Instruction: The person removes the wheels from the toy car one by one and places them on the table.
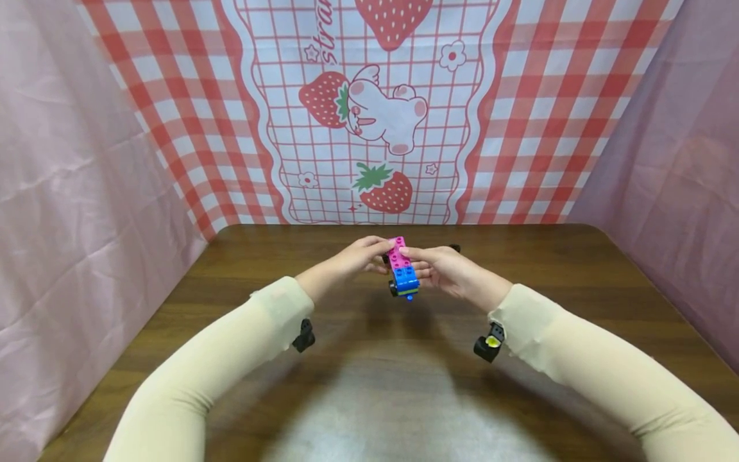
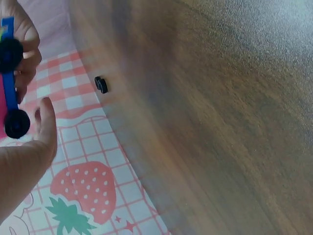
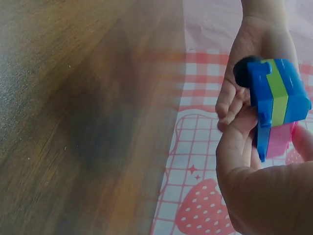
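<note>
Both hands hold a toy car (image 1: pixel 398 255) of building bricks above the table. It has a pink studded brick on top, a blue and lime-green end, and a blue base with black wheels (image 2: pixel 17 123). My right hand (image 1: pixel 450 269) grips it from the right, thumb on the pink brick and fingers at the base. On the opposite side, my left hand (image 1: pixel 358 256) has its thumb at the pink brick's far edge and its fingers lower down by the wheels. Part of the left hand's contact is hidden by the car.
A loose black wheel piece (image 2: pixel 100 84) lies near the table's far edge, partly behind the right hand in the head view. The brown wooden table (image 1: pixel 369 391) meets a strawberry-print checked cloth (image 1: pixel 537 115) at the back. Pink curtains (image 1: pixel 75 160) hang at both sides.
</note>
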Demonstrator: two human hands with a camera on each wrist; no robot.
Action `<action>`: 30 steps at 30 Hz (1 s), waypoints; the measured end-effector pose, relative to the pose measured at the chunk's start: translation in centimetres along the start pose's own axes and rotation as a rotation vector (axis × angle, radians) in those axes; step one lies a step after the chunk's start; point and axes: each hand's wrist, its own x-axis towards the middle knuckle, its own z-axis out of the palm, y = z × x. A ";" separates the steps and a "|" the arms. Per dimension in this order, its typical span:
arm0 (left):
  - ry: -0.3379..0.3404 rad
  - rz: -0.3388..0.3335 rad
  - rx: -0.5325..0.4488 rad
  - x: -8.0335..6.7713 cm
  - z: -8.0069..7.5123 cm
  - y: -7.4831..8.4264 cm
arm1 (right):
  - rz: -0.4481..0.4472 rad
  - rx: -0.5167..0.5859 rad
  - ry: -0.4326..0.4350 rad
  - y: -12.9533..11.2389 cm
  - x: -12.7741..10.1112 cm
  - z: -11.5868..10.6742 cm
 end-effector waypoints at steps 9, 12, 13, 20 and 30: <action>0.054 0.061 0.107 -0.2 -0.1 -0.2 | 0.050 -0.012 -0.058 0.2 -0.3 -0.1; 0.104 0.061 0.108 -0.3 0.1 -0.2 | 0.059 0.000 -0.073 0.3 -0.2 -0.2; 0.124 0.058 0.101 -0.3 0.1 -0.2 | 0.058 0.003 -0.083 0.3 -0.2 -0.2; 0.217 0.035 0.074 -0.4 0.2 -0.3 | 0.043 0.014 -0.141 0.7 -0.2 0.0; 0.287 0.019 -0.004 -0.5 -0.4 -0.6 | 0.008 0.021 -0.154 0.9 -0.4 -0.1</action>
